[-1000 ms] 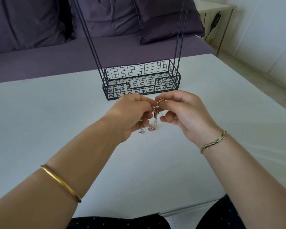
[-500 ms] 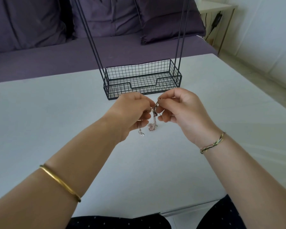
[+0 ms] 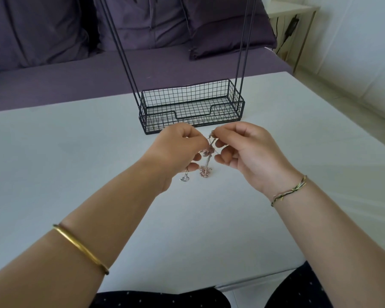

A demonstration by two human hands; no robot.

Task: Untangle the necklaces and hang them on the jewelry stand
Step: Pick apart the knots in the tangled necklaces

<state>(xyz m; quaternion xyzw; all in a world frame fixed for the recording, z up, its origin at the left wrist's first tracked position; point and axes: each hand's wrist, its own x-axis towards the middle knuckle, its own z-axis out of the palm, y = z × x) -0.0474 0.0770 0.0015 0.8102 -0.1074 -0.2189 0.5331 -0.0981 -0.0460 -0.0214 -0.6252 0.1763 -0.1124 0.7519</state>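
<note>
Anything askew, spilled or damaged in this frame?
Only the expected tangle: the necklaces hang knotted between the left hand and right hand. The jewelry stand sits upright on the table.

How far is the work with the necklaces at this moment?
Done: nothing hangs on the part of the jewelry stand in view. In hand: the left hand and right hand pinch the tangled necklaces above the table. Left: separating the chains and hanging each one.

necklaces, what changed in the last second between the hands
The right hand drew slightly away from the left hand, opening a small gap with the tangled necklaces stretched across it. Both keep their grip; the jewelry stand has not moved.
</note>
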